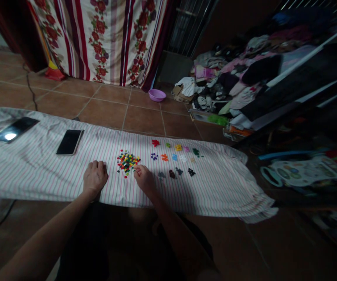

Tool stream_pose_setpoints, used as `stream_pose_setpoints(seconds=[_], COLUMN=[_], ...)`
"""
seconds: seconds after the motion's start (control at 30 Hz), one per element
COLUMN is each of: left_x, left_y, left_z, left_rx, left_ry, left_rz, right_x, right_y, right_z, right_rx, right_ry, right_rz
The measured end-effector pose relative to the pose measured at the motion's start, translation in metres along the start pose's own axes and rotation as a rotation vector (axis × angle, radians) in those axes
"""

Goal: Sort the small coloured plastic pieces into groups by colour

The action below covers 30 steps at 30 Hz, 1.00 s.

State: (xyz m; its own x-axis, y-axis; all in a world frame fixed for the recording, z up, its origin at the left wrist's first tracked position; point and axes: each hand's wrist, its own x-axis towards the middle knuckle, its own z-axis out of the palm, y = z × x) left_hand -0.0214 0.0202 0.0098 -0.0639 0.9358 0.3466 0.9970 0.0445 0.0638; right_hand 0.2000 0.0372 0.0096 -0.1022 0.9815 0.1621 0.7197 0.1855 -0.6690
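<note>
A mixed pile of small coloured pieces (128, 162) lies on the striped cloth (215, 191), red, yellow, green and other colours together. My right hand (144, 178) is at the pile's right edge, thumb and fingertips pinched; whatever is between them is too small to make out. Left of the pile, my left hand (95, 176) rests on the cloth with its fingers curled in, apart from the pieces. To the right are several single-colour clusters in rows, among them red (155, 143), yellow (178, 148), orange (164, 157), purple (154, 156), brown (172, 174) and black (191, 171).
A dark-screened phone (69, 142) lies left of my left hand, and another shiny dark device (16, 129) is farther left. Beyond the cloth are a purple basin (157, 95), a floral curtain (100, 39) and heaped clothes (232, 74). The cloth's front edge runs close to my body.
</note>
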Motion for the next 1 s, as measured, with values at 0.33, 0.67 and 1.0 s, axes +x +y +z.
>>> stream_pose_setpoints(seconds=[0.33, 0.67, 1.0], left_x=[0.001, -0.002, -0.001], left_y=[0.002, -0.003, 0.002], left_z=[-0.005, 0.003, -0.004], left_rx=[-0.024, 0.113, 0.037], left_ry=[-0.021, 0.020, -0.022], left_rz=[-0.016, 0.044, -0.003], right_x=[-0.009, -0.024, 0.005], right_y=[0.010, 0.031, 0.144], right_z=[-0.017, -0.038, -0.150], right_rx=[0.072, 0.180, 0.206], right_ry=[-0.006, 0.060, 0.485], right_rz=[0.014, 0.064, 0.331])
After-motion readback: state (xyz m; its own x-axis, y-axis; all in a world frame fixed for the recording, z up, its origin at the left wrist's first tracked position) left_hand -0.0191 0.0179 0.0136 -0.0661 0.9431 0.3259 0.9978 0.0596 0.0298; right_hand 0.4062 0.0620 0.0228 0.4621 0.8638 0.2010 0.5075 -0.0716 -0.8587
